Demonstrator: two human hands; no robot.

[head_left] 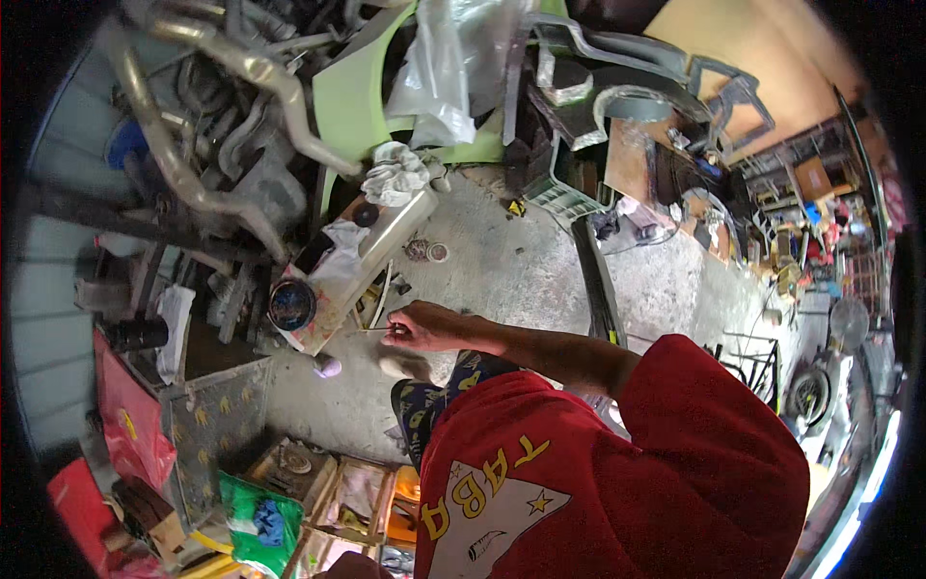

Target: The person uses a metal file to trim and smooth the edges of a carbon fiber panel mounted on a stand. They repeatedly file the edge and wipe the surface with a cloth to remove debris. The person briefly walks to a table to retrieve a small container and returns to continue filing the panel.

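My right hand [417, 326] is reaching to the left across my body, fingers closed in a pinch. Between them is a thin pale stick [371, 330], whose far end points left toward a narrow bench [391, 232]. An open round can [292, 304] with a dark, stained inside stands on the near end of that bench. Behind it lie a crumpled white cloth [345, 249] and a dark round disc [366, 214]. A bundle of whitish gloves [397, 176] rests at the bench's far end. My left hand is out of view.
Bent metal pipes [217, 183] crowd the left. Green panels [347, 87] and a plastic-wrapped piece [434, 72] stand at the back. A long dark bar [596, 285] lies on the concrete floor [511, 261]. Wooden trays [352, 497] and a green bag [256, 521] sit near my left.
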